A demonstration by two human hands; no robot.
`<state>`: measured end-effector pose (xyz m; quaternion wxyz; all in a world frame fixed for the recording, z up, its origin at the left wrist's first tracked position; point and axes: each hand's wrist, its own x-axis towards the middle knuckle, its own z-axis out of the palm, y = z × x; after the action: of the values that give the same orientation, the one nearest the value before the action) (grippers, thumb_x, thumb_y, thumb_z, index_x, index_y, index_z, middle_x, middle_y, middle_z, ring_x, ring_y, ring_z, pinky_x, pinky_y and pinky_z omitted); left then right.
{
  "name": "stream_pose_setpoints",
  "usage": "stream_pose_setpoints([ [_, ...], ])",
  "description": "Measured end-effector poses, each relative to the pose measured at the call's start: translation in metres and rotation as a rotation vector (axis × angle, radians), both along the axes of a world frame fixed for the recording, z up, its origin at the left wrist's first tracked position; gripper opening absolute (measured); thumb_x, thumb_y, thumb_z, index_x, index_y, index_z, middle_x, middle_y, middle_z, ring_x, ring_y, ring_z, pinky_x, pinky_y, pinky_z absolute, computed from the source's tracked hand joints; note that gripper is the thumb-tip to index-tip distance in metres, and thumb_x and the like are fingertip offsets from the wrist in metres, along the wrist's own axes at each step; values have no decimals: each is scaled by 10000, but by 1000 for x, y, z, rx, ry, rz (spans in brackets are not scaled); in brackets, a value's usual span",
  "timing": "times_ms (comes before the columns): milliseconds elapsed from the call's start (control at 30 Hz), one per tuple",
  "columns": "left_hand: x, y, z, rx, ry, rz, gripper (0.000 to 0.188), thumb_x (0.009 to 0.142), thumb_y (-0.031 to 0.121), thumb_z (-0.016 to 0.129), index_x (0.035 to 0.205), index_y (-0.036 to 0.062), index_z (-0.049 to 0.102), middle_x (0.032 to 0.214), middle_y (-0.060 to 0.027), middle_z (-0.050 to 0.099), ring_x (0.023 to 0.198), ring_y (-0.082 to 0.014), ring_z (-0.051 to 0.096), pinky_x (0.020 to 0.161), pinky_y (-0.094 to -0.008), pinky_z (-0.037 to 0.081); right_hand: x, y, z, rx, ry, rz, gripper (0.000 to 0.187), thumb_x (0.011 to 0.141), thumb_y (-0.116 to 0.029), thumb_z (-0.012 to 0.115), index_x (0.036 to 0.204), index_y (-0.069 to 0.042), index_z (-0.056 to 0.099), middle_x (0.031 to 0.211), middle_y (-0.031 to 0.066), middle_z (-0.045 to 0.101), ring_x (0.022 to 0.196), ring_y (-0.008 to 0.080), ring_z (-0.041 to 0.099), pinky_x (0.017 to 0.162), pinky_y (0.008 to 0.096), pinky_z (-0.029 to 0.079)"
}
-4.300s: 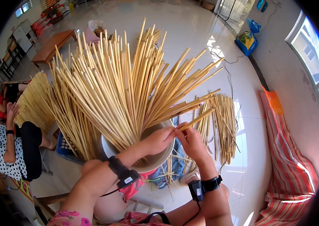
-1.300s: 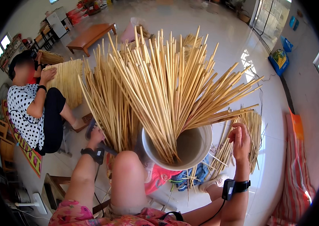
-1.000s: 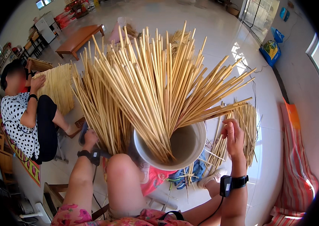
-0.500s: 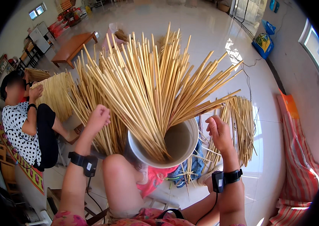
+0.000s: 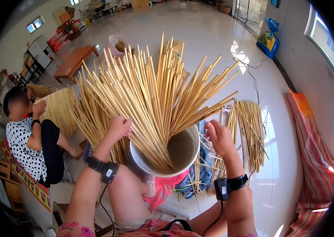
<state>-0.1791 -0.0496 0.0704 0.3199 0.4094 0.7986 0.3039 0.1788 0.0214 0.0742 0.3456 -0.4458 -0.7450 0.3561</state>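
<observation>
A white bucket (image 5: 189, 160) stands in front of my knees. It holds a thick, fanned-out bundle of straw-coloured stalks (image 5: 135, 94) that leans mostly to the left. My left hand (image 5: 118, 128) is closed with curled fingers at the bundle's left edge; no stalk shows in it, and I cannot tell whether it touches them. To the right of the bucket, level with its rim, my right hand (image 5: 219, 137) hovers with fingers curled and nothing visible in it. Behind my left hand, more stalks (image 5: 90, 110) stand in a second bundle.
Loose stalks (image 5: 249, 134) lie on the floor at right. Blue and pink cloths (image 5: 167, 187) lie below the bucket. At left sits another person (image 5: 27, 138) beside a sheet of stalks (image 5: 58, 104). A low wooden table (image 5: 74, 61) stands far left; striped fabric (image 5: 317, 154) hangs at right.
My left hand has moved right and slightly down, up to the bundle's edge. The right hand has shifted a little left. My view has moved slightly.
</observation>
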Motion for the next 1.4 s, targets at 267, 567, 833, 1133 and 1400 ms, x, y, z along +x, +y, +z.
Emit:
stream_pose_setpoints([
  [267,113,20,33,300,-125,-555,208,884,202,626,885,-6,630,682,-58,640,552,-105,584,540,-257,471,-34,-15,-26,-193,70,270,245,859,-205,663,970,0,588,638,75,584,571,118,540,540,274,438],
  [567,141,55,-55,194,-644,-411,313,973,224,468,1168,-18,505,959,-94,591,851,-144,605,748,-258,492,-25,0,-30,-22,16,43,120,867,-110,596,916,-6,562,704,189,600,639,346,600,583,365,465],
  [833,147,50,-209,-130,412,-765,353,899,166,430,1119,-78,559,1072,-285,586,942,-411,584,850,-495,437,-18,-2,-18,75,1,-87,71,881,-68,567,909,-3,570,741,198,587,632,348,576,568,366,451],
  [1133,163,55,-238,-311,410,-671,323,929,153,394,1136,-2,589,1051,-174,624,938,-317,601,865,-440,438,-9,-1,-28,92,-46,-32,68,886,-46,551,931,2,569,760,162,588,649,302,572,585,353,455],
  [1400,143,56,-236,-91,-542,-509,250,938,134,441,1149,61,555,913,-94,636,822,-229,604,753,-335,481,-23,4,-50,-40,-20,50,126,916,-107,539,965,4,573,703,107,591,633,155,577,598,275,455],
])
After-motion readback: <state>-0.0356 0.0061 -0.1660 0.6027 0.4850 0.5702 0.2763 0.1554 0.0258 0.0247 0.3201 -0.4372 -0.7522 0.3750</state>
